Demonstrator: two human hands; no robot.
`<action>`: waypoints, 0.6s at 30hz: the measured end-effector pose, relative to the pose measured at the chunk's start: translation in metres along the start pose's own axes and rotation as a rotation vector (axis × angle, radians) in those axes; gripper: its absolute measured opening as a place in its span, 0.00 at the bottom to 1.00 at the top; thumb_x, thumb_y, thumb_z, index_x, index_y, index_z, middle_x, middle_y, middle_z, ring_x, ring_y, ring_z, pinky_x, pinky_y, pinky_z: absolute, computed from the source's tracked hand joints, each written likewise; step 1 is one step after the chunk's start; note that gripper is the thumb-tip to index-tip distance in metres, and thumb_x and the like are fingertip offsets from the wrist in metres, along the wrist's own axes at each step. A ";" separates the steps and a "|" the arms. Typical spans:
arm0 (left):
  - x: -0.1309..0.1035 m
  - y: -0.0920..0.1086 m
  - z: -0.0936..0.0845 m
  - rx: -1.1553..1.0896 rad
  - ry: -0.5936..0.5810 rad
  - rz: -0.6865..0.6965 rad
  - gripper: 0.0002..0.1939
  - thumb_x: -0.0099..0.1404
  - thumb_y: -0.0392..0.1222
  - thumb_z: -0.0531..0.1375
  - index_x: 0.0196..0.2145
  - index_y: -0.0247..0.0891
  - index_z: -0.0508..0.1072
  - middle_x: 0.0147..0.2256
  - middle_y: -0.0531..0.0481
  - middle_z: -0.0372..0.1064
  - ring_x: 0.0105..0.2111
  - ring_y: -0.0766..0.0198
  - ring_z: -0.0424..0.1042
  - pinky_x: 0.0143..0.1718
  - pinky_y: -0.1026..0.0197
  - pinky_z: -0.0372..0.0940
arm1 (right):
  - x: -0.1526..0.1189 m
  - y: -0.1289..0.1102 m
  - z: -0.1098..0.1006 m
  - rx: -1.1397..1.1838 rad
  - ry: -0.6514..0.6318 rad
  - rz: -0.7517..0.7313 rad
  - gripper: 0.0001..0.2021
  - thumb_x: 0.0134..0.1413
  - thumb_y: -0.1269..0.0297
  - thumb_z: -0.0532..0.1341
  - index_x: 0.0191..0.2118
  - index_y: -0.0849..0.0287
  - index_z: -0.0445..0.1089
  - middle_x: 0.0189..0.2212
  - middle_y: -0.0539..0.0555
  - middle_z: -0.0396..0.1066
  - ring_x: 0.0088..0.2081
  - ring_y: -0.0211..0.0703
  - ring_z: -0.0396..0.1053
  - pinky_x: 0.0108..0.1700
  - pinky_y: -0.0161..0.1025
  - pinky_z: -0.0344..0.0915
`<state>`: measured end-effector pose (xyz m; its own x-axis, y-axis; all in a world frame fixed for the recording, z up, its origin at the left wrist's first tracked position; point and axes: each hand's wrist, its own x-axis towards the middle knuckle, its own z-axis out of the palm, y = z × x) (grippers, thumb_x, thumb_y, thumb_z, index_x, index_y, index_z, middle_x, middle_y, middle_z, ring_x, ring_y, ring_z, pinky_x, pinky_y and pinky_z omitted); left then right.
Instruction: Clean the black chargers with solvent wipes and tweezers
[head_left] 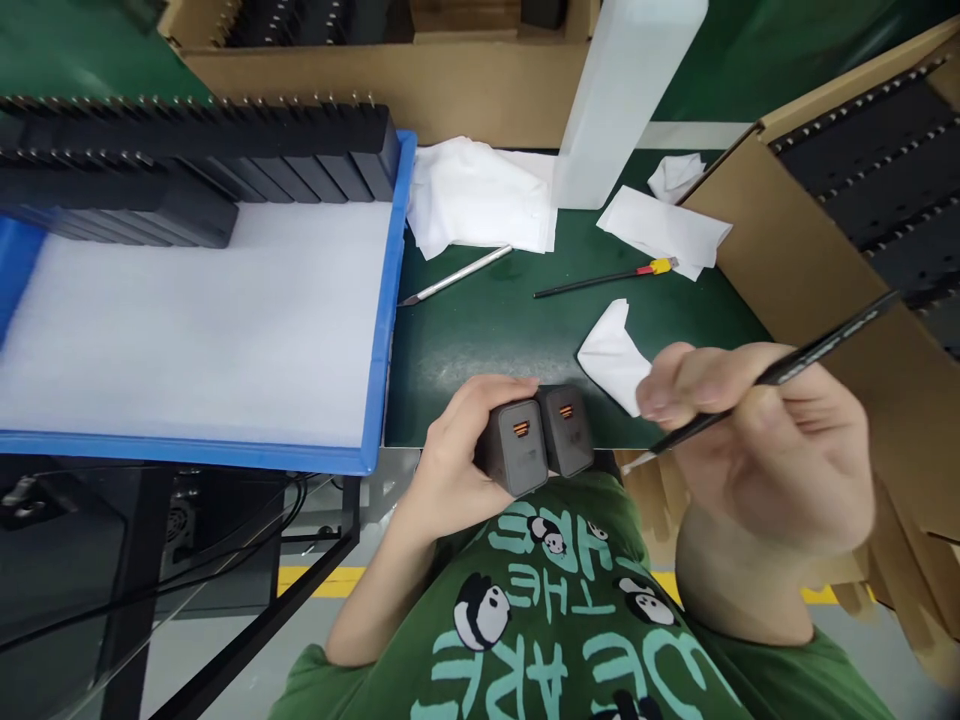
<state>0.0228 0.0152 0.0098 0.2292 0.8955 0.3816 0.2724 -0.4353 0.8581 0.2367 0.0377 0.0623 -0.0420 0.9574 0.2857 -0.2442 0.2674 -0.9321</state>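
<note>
My left hand (457,455) grips two dark grey chargers (536,440) side by side at the near edge of the green table (487,330), their port faces with orange slots turned up toward me. My right hand (757,440) holds a thin black brush (795,365) like a pen. Its pale tip sits just to the right of the chargers, not touching them. A crumpled white wipe (613,355) lies on the table just behind the chargers and partly behind my right fingers.
A blue tray (379,330) lined with white foam holds rows of black chargers (195,150) at its far side. Cardboard boxes (795,260) stand right and behind. A white post (622,100), white cloths (480,195), a knife (457,275) and a black pen (607,280) lie mid-table.
</note>
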 end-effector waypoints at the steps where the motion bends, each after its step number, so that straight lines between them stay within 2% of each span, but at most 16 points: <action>1: 0.000 0.000 -0.001 -0.014 0.014 -0.008 0.31 0.56 0.37 0.72 0.55 0.43 0.69 0.50 0.43 0.75 0.49 0.54 0.76 0.49 0.54 0.73 | 0.000 0.001 -0.008 0.017 0.061 -0.008 0.07 0.64 0.65 0.64 0.36 0.59 0.79 0.27 0.52 0.74 0.30 0.42 0.71 0.34 0.42 0.68; 5: 0.001 0.000 -0.003 0.025 0.131 -0.062 0.32 0.53 0.38 0.75 0.54 0.44 0.70 0.50 0.44 0.74 0.49 0.55 0.75 0.48 0.55 0.73 | -0.009 0.003 -0.048 -0.126 0.443 -0.030 0.08 0.57 0.58 0.70 0.34 0.57 0.80 0.29 0.52 0.73 0.33 0.41 0.73 0.38 0.39 0.72; 8: 0.006 0.000 -0.001 0.083 0.199 -0.095 0.31 0.53 0.38 0.75 0.53 0.45 0.70 0.48 0.46 0.74 0.46 0.56 0.77 0.43 0.57 0.75 | -0.018 0.009 -0.077 -0.213 0.604 -0.043 0.07 0.56 0.58 0.70 0.36 0.56 0.81 0.32 0.51 0.76 0.34 0.39 0.76 0.40 0.37 0.75; 12: 0.013 0.001 0.004 0.108 0.167 -0.119 0.29 0.55 0.38 0.74 0.52 0.44 0.70 0.47 0.45 0.74 0.45 0.55 0.77 0.39 0.58 0.76 | -0.021 0.015 -0.097 -0.279 0.656 -0.091 0.06 0.56 0.63 0.71 0.39 0.57 0.82 0.35 0.54 0.80 0.35 0.42 0.79 0.38 0.36 0.76; 15: 0.014 0.007 0.007 0.117 0.145 -0.108 0.28 0.54 0.38 0.74 0.51 0.43 0.72 0.47 0.45 0.75 0.45 0.53 0.77 0.41 0.55 0.76 | -0.033 0.000 -0.112 -0.350 0.682 -0.094 0.07 0.58 0.65 0.70 0.42 0.57 0.81 0.34 0.54 0.80 0.35 0.43 0.79 0.37 0.37 0.76; 18: 0.006 0.008 0.006 0.146 0.195 -0.119 0.26 0.52 0.38 0.74 0.49 0.43 0.73 0.46 0.46 0.76 0.44 0.50 0.77 0.45 0.48 0.76 | -0.072 -0.029 -0.141 -0.545 0.505 -0.071 0.06 0.62 0.65 0.67 0.44 0.56 0.75 0.33 0.53 0.80 0.30 0.41 0.77 0.31 0.37 0.75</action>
<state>0.0319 0.0164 0.0166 0.0074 0.9359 0.3523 0.4221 -0.3223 0.8473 0.3834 -0.0239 0.0368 0.4384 0.8340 0.3350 0.2909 0.2210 -0.9309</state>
